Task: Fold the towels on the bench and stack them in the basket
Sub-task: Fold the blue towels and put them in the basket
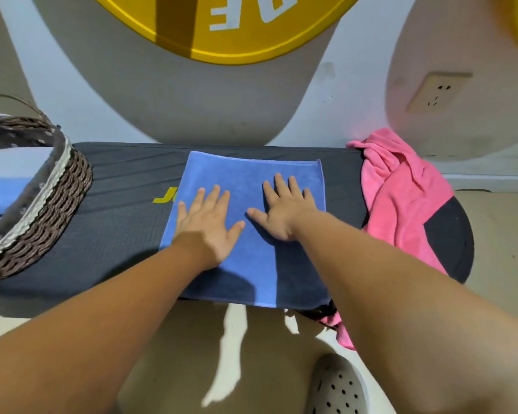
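A blue towel (251,177) lies folded flat in the middle of the dark bench (117,228). My left hand (207,225) and my right hand (284,210) rest palm-down on it side by side, fingers spread, holding nothing. A pink towel (401,198) lies crumpled on the bench's right end and hangs over its front edge. At the left end stands a woven basket (51,210) with a dark patterned lining; a folded light blue towel (3,186) lies inside it.
A wall with a yellow sign (222,28) and a power socket (437,91) stands right behind the bench. A white perforated shoe (338,386) is on the floor below, near the bench's front edge.
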